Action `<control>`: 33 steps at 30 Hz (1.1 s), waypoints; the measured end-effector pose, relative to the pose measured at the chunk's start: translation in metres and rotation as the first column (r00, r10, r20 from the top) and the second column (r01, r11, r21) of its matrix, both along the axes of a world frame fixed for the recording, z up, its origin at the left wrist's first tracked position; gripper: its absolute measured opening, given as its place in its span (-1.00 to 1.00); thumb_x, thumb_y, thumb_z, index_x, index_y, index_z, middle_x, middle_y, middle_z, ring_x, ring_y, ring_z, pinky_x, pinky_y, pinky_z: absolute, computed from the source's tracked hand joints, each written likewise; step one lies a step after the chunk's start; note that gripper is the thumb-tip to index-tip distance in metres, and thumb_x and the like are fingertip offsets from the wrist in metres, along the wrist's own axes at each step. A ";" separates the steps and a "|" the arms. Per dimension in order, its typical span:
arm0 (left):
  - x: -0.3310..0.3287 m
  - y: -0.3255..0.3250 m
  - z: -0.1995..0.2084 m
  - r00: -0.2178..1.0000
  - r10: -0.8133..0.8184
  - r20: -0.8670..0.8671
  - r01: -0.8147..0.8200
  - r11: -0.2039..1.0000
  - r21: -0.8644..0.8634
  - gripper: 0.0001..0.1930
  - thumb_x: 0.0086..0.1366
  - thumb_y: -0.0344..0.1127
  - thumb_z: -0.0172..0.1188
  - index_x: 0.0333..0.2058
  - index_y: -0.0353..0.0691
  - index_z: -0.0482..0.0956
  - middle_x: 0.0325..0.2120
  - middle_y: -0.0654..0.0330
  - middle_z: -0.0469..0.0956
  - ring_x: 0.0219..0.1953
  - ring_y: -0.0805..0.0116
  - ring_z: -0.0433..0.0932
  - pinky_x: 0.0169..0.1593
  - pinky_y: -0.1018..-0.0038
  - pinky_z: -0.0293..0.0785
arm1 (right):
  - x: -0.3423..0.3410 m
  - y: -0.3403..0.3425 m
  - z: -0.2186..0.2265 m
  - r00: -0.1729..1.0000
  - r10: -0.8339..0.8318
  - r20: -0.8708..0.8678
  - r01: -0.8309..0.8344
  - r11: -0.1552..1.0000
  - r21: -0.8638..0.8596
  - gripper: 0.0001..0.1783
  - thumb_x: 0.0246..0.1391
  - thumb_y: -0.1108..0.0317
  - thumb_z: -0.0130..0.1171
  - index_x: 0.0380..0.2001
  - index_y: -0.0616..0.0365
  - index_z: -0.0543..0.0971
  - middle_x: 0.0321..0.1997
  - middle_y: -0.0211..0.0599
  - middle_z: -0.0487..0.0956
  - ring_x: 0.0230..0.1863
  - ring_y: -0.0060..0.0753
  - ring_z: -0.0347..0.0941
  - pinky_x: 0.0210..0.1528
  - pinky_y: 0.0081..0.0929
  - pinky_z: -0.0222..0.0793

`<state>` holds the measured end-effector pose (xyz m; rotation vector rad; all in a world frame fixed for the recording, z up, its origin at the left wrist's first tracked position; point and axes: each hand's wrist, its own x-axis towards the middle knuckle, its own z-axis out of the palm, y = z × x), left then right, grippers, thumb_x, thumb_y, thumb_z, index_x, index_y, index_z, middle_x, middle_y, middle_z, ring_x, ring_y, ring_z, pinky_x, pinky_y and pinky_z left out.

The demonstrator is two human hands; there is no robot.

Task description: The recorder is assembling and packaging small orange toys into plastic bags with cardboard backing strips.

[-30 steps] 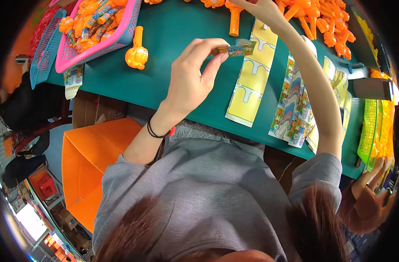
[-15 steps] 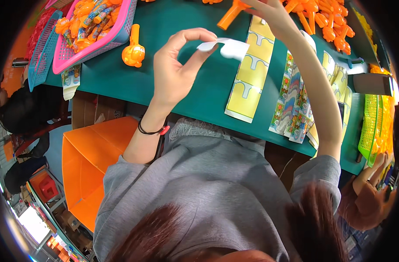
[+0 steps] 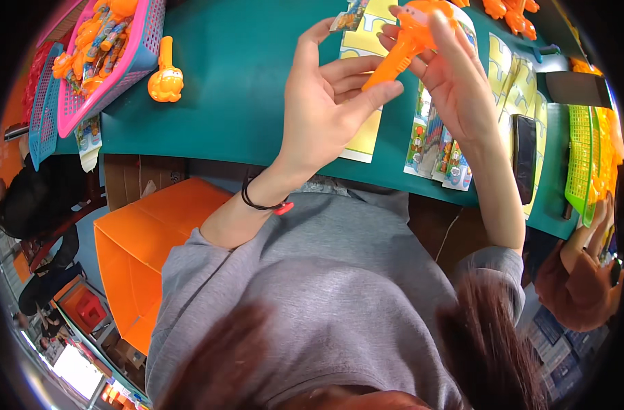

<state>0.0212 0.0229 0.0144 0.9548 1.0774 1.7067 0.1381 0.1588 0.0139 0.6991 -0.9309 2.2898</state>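
An orange plastic toy with an animal-shaped head and a straight handle [image 3: 402, 56] is held tilted above the green table. My left hand [image 3: 322, 113] pinches the lower end of the handle between thumb and fingers. A small printed sticker [image 3: 355, 15] clings to the raised index finger of that same hand. Around the toy's head, at the top of the picture, close the thumb and fingers of my right hand [image 3: 459, 92]. Beneath both hands lies a yellow sticker backing strip [image 3: 362, 147], partly covered by them. Printed sticker sheets [image 3: 438, 147] lie beside it on the right.
At the left stands a pink and blue basket [image 3: 110, 89] of orange toys with printed handles. One orange toy [image 3: 165, 80] lies beside it. Rightward are a dark phone [image 3: 524, 158], more yellow strips and a green basket [image 3: 579, 160], with another person's hands [image 3: 602, 222] near it.
My right hand has brought an orange toy down from the far side. My left hand has moved right with the sticker and now grips the toy's handle.
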 end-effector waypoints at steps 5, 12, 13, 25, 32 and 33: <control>0.002 -0.001 -0.003 0.990 0.002 0.143 0.011 0.996 -0.093 -0.22 0.18 -0.54 0.32 0.23 -0.31 -0.04 -0.14 -0.22 0.55 -0.16 0.18 0.66 -0.10 0.37 0.62 | 0.020 -0.034 0.032 0.592 -0.427 0.684 0.509 0.856 0.093 -0.41 0.33 0.07 -0.04 0.30 0.16 0.24 0.14 -0.12 0.48 0.09 -0.24 0.47 0.09 -0.43 0.41; -0.030 -0.011 0.006 0.991 0.054 0.125 -0.041 0.994 -0.105 -0.83 0.26 -0.36 0.28 -0.21 -0.28 0.60 -0.30 0.28 0.59 -0.22 0.50 0.55 -0.14 0.57 0.47 | 0.038 -0.018 0.019 0.509 -0.434 0.744 0.531 0.838 0.126 -0.42 0.32 0.07 0.01 0.23 0.24 0.28 0.11 -0.16 0.50 0.05 -0.31 0.53 0.04 -0.48 0.49; -0.035 -0.013 0.009 1.000 -0.010 -0.013 0.008 0.994 -0.107 -0.84 0.27 -0.36 0.28 -0.23 -0.30 0.60 -0.32 0.28 0.59 -0.22 0.51 0.55 -0.13 0.58 0.46 | 0.039 -0.017 0.020 0.515 -0.407 0.755 0.508 0.854 0.114 -0.46 0.31 0.07 0.02 0.17 0.25 0.32 0.08 -0.17 0.52 0.02 -0.36 0.55 0.01 -0.47 0.52; -0.032 0.000 0.033 0.883 -0.426 -0.195 0.348 0.875 -0.335 -0.73 0.17 -0.35 0.38 -0.22 -0.40 0.60 -0.34 0.15 0.65 -0.29 0.47 0.64 -0.19 0.59 0.56 | 0.027 -0.033 0.032 0.443 -0.347 0.827 0.478 0.872 0.110 -0.44 0.28 0.11 0.07 0.19 0.28 0.34 0.08 -0.11 0.53 0.03 -0.24 0.54 0.06 -0.36 0.52; -0.033 0.007 0.046 0.888 -0.458 -0.028 0.385 0.777 -0.498 -0.82 0.28 -0.42 0.24 -0.22 -0.42 0.58 -0.35 0.15 0.63 -0.30 0.41 0.63 -0.17 0.57 0.56 | 0.029 -0.032 0.018 0.474 -0.344 0.810 0.528 0.848 0.050 -0.51 0.23 0.15 0.15 0.09 0.29 0.45 0.04 -0.15 0.57 0.02 -0.31 0.54 0.05 -0.38 0.51; -0.032 0.008 0.046 0.887 -0.461 -0.026 0.388 0.774 -0.500 -0.82 0.28 -0.42 0.24 -0.22 -0.42 0.58 -0.35 0.15 0.63 -0.30 0.41 0.63 -0.17 0.57 0.56 | 0.031 -0.030 0.015 0.466 -0.344 0.815 0.542 0.839 0.044 -0.52 0.22 0.17 0.16 0.08 0.29 0.46 0.04 -0.15 0.57 0.01 -0.33 0.54 0.05 -0.39 0.50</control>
